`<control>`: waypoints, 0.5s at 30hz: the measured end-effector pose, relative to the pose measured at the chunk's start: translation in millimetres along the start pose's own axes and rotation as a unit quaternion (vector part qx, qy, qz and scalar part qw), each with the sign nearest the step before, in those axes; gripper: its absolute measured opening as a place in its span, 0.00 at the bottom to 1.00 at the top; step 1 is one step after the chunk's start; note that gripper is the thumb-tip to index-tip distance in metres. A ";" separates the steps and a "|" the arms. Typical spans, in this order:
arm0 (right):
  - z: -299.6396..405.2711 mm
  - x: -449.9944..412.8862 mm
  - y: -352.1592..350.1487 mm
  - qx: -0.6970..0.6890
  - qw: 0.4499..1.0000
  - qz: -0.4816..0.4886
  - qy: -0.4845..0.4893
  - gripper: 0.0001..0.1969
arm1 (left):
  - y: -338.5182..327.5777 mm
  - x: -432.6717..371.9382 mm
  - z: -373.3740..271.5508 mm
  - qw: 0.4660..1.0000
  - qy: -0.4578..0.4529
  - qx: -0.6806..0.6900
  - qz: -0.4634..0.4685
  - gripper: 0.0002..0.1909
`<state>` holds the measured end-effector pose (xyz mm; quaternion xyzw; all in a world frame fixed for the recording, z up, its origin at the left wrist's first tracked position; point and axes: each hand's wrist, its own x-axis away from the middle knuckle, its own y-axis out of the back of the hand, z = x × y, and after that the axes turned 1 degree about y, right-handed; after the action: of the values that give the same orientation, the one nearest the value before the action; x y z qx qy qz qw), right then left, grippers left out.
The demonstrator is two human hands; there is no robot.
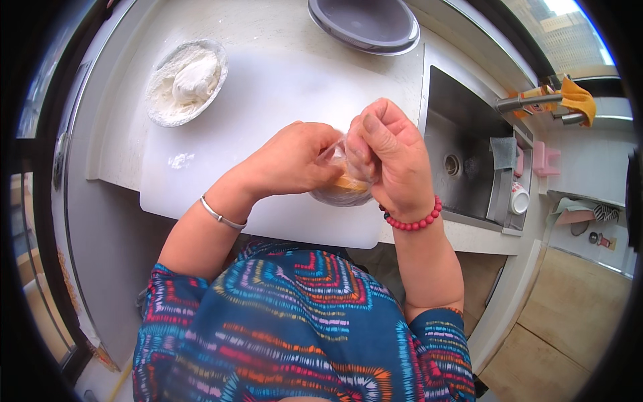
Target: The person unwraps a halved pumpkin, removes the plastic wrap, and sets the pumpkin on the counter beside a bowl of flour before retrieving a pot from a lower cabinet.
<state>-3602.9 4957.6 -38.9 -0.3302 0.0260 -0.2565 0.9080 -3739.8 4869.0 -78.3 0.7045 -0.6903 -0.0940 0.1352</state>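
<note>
A clear plastic bag [346,197] with something yellow-orange inside hangs between my hands, over the front part of a white cutting board [261,211]. My left hand [296,156] grips the side of the bag between thumb and fingers. Higher up, my right hand [394,151] is closed on the gathered plastic at the bag's right side. My fingers hide part of the bag and its mouth. At the upper left stands a bowl [221,90] of white flour, with a pale lump of dough [193,83] resting in it.
A white powder patch [181,160] marks the board's left side. Nested grey basins [366,25] stand at the back of the counter. To the right is a steel sink [452,125] with a faucet [527,102], an orange cloth [578,100] and a white cup [519,200].
</note>
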 end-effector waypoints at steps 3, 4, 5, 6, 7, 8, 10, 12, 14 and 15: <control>8.7 1.1 5.9 -0.005 1.000 0.010 0.021 0.07 | -7.6 -2.6 1.3 0.998 -0.054 0.008 -0.038 0.05; 11.6 1.6 7.1 0.050 0.998 -0.012 0.048 0.07 | -9.7 -3.8 0.3 0.992 -0.095 0.015 -0.076 0.07; 14.1 1.9 8.9 0.105 0.991 -0.034 0.075 0.07 | -8.8 -4.2 -2.5 0.993 -0.096 0.015 -0.072 0.07; 16.4 1.8 12.0 0.105 0.991 -0.036 0.078 0.07 | -6.3 -4.0 -7.3 0.998 -0.028 0.042 -0.043 0.06; 18.6 0.9 16.0 0.199 0.971 -0.069 0.114 0.06 | -5.1 -4.8 -10.0 0.997 0.042 0.069 -0.014 0.05; 20.4 0.1 20.2 0.291 0.940 -0.101 0.149 0.05 | -8.0 -7.3 -7.8 0.997 0.040 0.069 -0.011 0.05; 18.6 -1.4 30.7 0.368 0.896 -0.133 0.212 0.05 | -14.8 -10.2 -0.2 0.968 0.089 0.229 -0.058 0.06; 17.0 2.9 43.1 0.436 0.837 -0.182 0.275 0.08 | -14.6 -12.1 3.6 0.962 0.075 0.252 -0.073 0.06; 11.0 14.9 49.4 0.466 0.819 -0.206 0.263 0.09 | -13.4 -12.4 3.9 0.955 0.061 0.276 -0.090 0.06; 4.9 22.1 52.5 0.494 0.800 -0.231 0.250 0.10 | -13.2 -12.3 2.9 0.943 0.074 0.312 -0.090 0.06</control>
<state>-3559.2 4983.9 -64.6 0.2425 0.0451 -0.5100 0.8240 -3728.6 4881.3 -86.0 0.7755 -0.6068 0.1669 -0.0494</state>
